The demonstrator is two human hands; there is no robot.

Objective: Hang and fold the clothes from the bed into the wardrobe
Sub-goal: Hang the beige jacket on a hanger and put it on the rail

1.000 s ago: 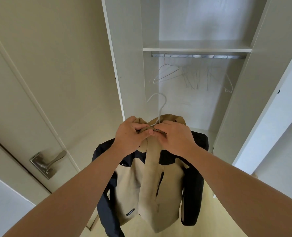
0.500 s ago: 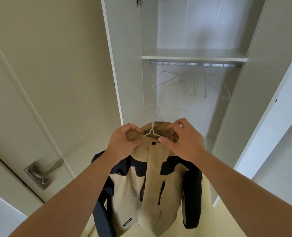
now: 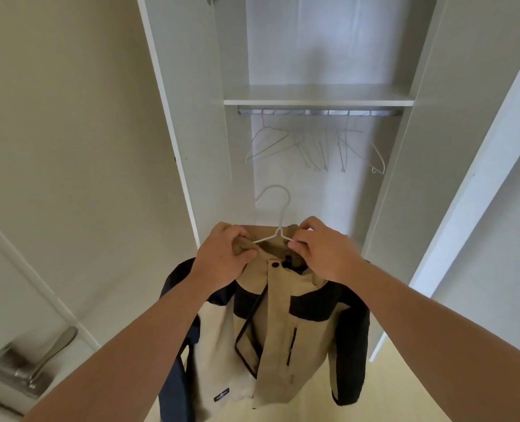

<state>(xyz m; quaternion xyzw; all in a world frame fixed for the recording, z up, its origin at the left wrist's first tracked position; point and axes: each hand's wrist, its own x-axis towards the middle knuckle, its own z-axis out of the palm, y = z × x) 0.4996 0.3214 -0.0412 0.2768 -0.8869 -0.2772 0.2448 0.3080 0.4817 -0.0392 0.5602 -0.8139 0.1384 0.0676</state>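
A beige jacket (image 3: 283, 336) with dark navy shoulders and sleeves hangs from a white wire hanger (image 3: 278, 214) in front of the open wardrobe. My left hand (image 3: 222, 260) grips the left side of the jacket's collar. My right hand (image 3: 322, 251) pinches the right side of the collar where the hanger's wire runs. The hanger's hook stands free above my hands, below the metal rail (image 3: 319, 112). The jacket's front is open below the top snap.
Several empty white wire hangers (image 3: 310, 147) hang on the rail under a white shelf (image 3: 318, 102). The wardrobe's open doors stand at left (image 3: 179, 123) and right (image 3: 478, 178). A room door with a metal lever handle (image 3: 39, 357) is at lower left.
My hands have drawn apart to the two sides of the collar, and the jacket's front has opened. The view has tilted up, so the rail and shelf sit lower in frame.
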